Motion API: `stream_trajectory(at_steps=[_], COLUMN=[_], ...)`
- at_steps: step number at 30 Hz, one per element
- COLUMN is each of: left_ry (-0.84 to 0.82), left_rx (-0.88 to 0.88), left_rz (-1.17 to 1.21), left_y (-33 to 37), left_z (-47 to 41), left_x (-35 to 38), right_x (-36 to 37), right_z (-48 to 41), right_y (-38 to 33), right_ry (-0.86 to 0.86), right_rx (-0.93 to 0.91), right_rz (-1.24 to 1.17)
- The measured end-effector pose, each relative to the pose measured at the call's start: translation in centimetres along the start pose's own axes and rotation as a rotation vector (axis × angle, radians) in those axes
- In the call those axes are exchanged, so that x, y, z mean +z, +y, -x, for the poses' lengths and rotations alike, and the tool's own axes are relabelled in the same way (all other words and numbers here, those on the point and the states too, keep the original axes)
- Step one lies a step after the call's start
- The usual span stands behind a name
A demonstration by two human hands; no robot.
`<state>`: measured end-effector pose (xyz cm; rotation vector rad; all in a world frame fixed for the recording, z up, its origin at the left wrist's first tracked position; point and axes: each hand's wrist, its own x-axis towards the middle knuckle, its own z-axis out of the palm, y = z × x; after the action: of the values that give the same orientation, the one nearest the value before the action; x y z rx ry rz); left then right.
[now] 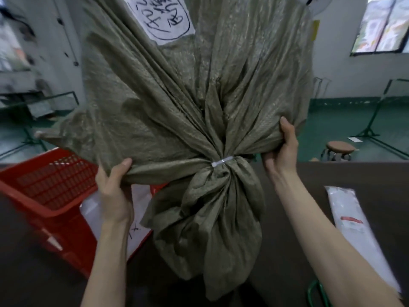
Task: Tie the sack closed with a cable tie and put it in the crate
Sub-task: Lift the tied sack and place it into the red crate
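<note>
A big olive-green woven sack (177,89) fills the middle of the view, held up off the dark table. A white cable tie (222,161) cinches its neck, and the gathered mouth hangs below it toward me. My left hand (115,187) grips the sack's fabric to the left of the tie. My right hand (283,149) grips the fabric to the right of it. The red plastic crate (51,189) with slotted walls stands at the left, partly behind my left arm.
A white label with black handwriting (166,18) is on the sack's upper part. A long white packet (354,229) lies on the dark table (365,173) at right. White sheets (139,218) lie in the crate. A round stool (340,148) stands beyond the table, green metal frames on either side.
</note>
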<state>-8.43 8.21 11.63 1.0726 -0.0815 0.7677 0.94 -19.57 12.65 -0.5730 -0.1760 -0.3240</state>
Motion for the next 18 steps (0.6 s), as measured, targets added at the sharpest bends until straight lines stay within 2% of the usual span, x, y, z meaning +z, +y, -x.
stream_trajectory(at_steps=[8,12,14,18], left_ry=[0.079,0.234,0.329,0.445], left_rx=[0.146,0.162,0.160,0.125], left_rz=[-0.101,-0.062,-0.030,-0.245], left_y=[1.6,1.5,1.4,1.4], left_z=[-3.9,-5.3,-5.7,-6.1], left_x=[-4.5,-6.0,-6.5,-7.4], right_x=[7.3,11.3,13.2,16.3], right_z=[-3.4,-5.6,-6.1,-6.8], right_y=[6.8,11.1,13.2,16.2], right_ry=[-0.153,-0.077,-0.114,-0.159], right_rx=[0.065,0.111,0.154,0.156], right_rz=[-0.032,0.092,0.149,0.292])
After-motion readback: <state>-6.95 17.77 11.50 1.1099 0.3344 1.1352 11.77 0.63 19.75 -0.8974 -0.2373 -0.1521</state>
